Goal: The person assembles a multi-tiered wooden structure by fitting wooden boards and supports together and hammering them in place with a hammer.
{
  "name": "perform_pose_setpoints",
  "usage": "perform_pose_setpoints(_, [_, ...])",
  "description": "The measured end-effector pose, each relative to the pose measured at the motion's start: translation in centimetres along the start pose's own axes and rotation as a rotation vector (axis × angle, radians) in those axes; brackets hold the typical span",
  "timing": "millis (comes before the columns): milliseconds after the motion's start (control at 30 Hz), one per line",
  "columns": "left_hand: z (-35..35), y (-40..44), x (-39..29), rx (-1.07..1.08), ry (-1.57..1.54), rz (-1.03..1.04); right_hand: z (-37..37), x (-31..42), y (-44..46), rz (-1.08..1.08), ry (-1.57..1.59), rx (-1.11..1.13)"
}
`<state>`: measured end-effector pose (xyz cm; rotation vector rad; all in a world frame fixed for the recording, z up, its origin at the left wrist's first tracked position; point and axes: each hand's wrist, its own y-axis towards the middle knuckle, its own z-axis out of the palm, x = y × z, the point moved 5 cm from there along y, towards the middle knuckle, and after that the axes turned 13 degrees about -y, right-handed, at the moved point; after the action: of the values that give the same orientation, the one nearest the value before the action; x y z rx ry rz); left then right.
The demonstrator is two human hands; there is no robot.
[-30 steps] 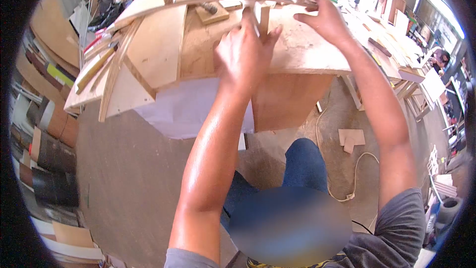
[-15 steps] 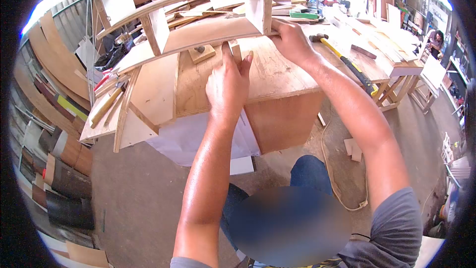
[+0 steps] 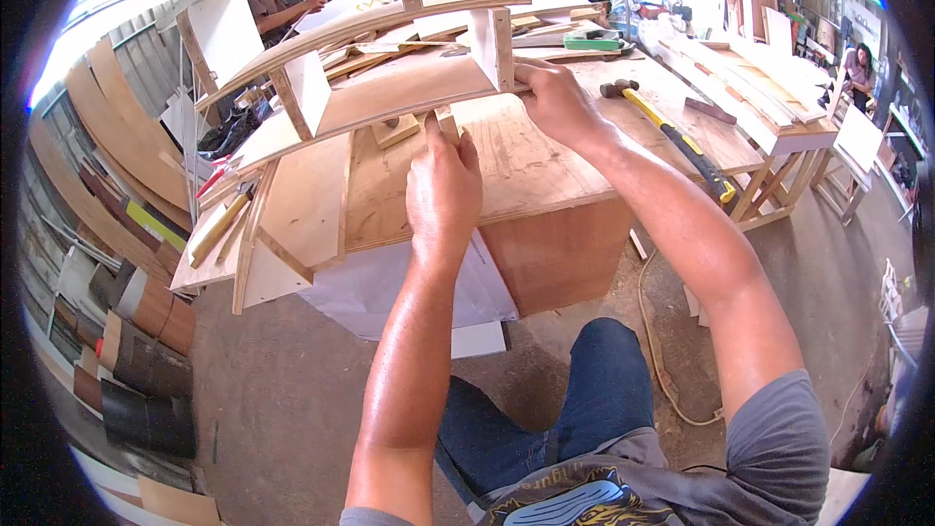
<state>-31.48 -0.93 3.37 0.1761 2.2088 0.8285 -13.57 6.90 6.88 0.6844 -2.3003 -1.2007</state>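
Observation:
A curved wooden shelf frame [image 3: 409, 97] with upright dividers stands on the plywood workbench [image 3: 545, 170]. Below its front edge, my left hand [image 3: 443, 175] is closed around a small wood block [image 3: 447, 125], thumb on one side and index finger on the other. My right hand [image 3: 557, 102] grips the frame at its right end, beside the end divider; its fingertips are partly hidden behind the wood. Just left of my left hand lies a small square wood piece [image 3: 397, 134] with a dark object on it.
A sledgehammer with a yellow and black handle [image 3: 672, 131] lies right of my right hand. Wooden strips and a hammer [image 3: 222, 229] lie at the bench's left end. One person's arm [image 3: 292, 15] shows behind the frame; another person [image 3: 859, 73] sits far right.
The view has tilted up, showing more of the frame and bench. My right hand, apart from the frame's edge with spread fingers earlier, now grips its right end. My left hand stays at the block.

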Motion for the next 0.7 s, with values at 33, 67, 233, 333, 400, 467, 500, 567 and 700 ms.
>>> perform_pose_setpoints(33, [0.07, 0.09, 0.08, 0.002, 0.011, -0.007, 0.06, -0.07, 0.03, 0.004, -0.006, 0.009])
perform_pose_setpoints(67, [0.1, 0.16, 0.1, 0.003, 0.022, -0.014, 0.16, -0.16, 0.07, 0.007, -0.012, 0.018])
perform_pose_setpoints(233, [0.17, 0.16, -0.51, -0.018, 0.056, -0.035, -0.25, 0.37, -0.14, -0.015, -0.014, 0.019])
perform_pose_setpoints(333, [0.28, 0.28, -0.72, -0.022, 0.06, -0.048, 0.24, -0.11, -0.04, -0.016, -0.053, 0.029])
perform_pose_setpoints(400, [0.22, 0.39, -0.59, -0.02, 0.079, -0.051, 0.23, -0.08, -0.02, -0.034, -0.045, 0.009])
perform_pose_setpoints(467, [0.51, 0.66, -0.24, -0.009, 0.106, -0.048, 0.05, -0.08, 0.06, -0.041, -0.021, 0.001])
perform_pose_setpoints(500, [0.49, 0.56, -0.33, -0.045, 0.063, -0.012, 0.01, 0.01, 0.07, -0.042, -0.011, -0.002])
perform_pose_setpoints(567, [0.45, 0.64, -0.14, -0.025, 0.075, -0.027, 0.29, 0.03, 0.0, -0.034, -0.015, 0.021])
perform_pose_setpoints(700, [0.32, 0.47, -0.46, -0.038, 0.044, -0.028, 0.28, -0.11, -0.09, -0.041, -0.021, -0.001])
